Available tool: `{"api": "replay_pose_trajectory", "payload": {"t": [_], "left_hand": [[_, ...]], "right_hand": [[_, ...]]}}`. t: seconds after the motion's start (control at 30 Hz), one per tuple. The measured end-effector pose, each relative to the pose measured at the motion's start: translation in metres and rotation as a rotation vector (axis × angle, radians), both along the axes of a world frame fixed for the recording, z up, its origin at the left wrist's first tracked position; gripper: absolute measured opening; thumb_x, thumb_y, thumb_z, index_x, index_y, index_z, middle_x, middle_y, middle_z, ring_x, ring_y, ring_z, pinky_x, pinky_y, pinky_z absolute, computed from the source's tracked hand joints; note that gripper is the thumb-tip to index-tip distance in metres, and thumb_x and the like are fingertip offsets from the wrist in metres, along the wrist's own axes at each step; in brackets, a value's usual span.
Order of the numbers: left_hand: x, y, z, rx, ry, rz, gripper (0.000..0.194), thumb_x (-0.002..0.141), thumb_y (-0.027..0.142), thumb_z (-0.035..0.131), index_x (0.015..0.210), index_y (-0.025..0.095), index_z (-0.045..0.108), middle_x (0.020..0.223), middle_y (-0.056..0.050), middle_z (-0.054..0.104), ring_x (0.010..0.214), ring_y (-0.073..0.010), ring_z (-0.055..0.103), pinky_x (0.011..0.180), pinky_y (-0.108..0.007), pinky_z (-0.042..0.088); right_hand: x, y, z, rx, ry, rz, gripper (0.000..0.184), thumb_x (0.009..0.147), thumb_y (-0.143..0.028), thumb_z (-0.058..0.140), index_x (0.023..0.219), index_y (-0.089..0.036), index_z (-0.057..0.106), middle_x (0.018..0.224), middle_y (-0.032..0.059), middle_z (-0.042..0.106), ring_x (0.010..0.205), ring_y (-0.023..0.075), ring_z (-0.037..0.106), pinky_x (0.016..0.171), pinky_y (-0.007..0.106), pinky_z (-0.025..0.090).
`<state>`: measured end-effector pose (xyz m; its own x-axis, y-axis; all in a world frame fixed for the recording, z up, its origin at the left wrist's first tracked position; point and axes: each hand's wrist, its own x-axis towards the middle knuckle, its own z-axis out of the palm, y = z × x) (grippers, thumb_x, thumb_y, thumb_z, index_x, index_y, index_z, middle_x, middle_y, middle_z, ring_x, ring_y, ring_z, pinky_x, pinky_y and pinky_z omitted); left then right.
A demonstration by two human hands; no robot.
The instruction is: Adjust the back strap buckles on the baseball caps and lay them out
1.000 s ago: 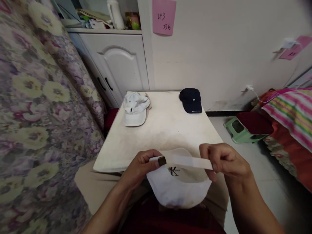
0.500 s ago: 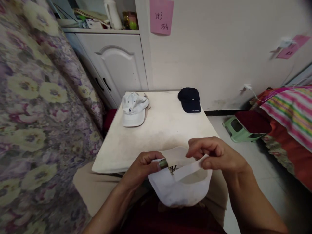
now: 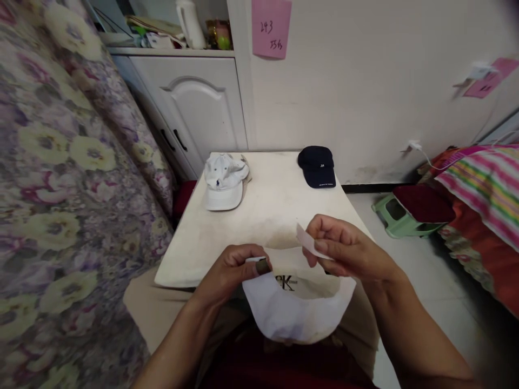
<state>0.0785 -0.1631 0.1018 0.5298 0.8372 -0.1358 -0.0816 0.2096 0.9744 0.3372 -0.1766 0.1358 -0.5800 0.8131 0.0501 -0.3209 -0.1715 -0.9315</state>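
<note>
A white cap (image 3: 298, 316) is held over my lap at the table's front edge, its back opening towards me. Dark lettering shows on its inside. My left hand (image 3: 235, 270) is closed on the cap's left side, with a dull metal-coloured buckle under the thumb. My right hand (image 3: 344, 246) pinches the cap's strap (image 3: 306, 241), whose loose end sticks up to the left, apart from the buckle. Farther back on the table lie a pale cap with a small dark logo (image 3: 224, 182) at left and a navy cap (image 3: 317, 166) at right.
The cream table (image 3: 267, 202) stands against the wall below a pink note (image 3: 271, 28). A floral curtain (image 3: 77, 205) hangs close on the left, before a white cabinet (image 3: 198, 113). To the right are a green stool (image 3: 391, 219) and a bed with a striped cover (image 3: 482, 178).
My right hand has moved up and left with the strap, which spanned the cap's back opening before and now has its end free. My left hand stays at the buckle side.
</note>
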Motion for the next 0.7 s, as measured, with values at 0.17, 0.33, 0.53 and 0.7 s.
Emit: {"api": "replay_pose_trajectory", "payload": {"t": [0.17, 0.33, 0.53, 0.7], "left_hand": [[-0.003, 0.000, -0.002, -0.016, 0.006, -0.019, 0.031, 0.072, 0.044, 0.080, 0.072, 0.014, 0.073, 0.069, -0.002, 0.062, 0.061, -0.0120, 0.050, 0.056, -0.022, 0.035], [-0.002, -0.001, 0.000, -0.025, 0.013, -0.039, 0.037, 0.069, 0.049, 0.082, 0.071, 0.013, 0.074, 0.068, -0.003, 0.062, 0.060, -0.0118, 0.049, 0.055, -0.022, 0.035], [-0.003, -0.002, -0.006, -0.037, 0.011, -0.035, 0.035, 0.070, 0.048, 0.081, 0.072, 0.014, 0.073, 0.063, -0.001, 0.059, 0.056, -0.0105, 0.045, 0.053, -0.022, 0.033], [-0.005, -0.003, -0.011, -0.093, 0.063, 0.005, 0.029, 0.073, 0.041, 0.080, 0.079, 0.013, 0.073, 0.063, 0.000, 0.061, 0.055, -0.0096, 0.046, 0.052, -0.021, 0.032]], "right_hand": [[-0.014, 0.002, -0.009, -0.007, -0.081, -0.003, 0.022, 0.091, -0.036, 0.067, 0.088, -0.014, 0.062, 0.063, -0.0047, 0.056, 0.044, 0.0025, 0.030, 0.040, 0.016, 0.020], [-0.019, 0.003, -0.008, 0.116, -0.321, -0.075, 0.039, 0.098, -0.044, 0.054, 0.081, -0.013, 0.069, 0.058, -0.0026, 0.055, 0.045, 0.0048, 0.034, 0.042, 0.018, 0.025], [-0.026, 0.003, -0.004, 0.293, -0.429, -0.136, 0.032, 0.096, -0.039, 0.057, 0.082, -0.015, 0.072, 0.067, 0.0001, 0.062, 0.055, 0.0080, 0.046, 0.050, 0.019, 0.035], [-0.028, 0.003, -0.012, 0.271, -0.453, -0.094, 0.028, 0.093, -0.035, 0.060, 0.075, -0.015, 0.067, 0.057, -0.0031, 0.054, 0.051, 0.0078, 0.044, 0.048, 0.018, 0.033]]}}
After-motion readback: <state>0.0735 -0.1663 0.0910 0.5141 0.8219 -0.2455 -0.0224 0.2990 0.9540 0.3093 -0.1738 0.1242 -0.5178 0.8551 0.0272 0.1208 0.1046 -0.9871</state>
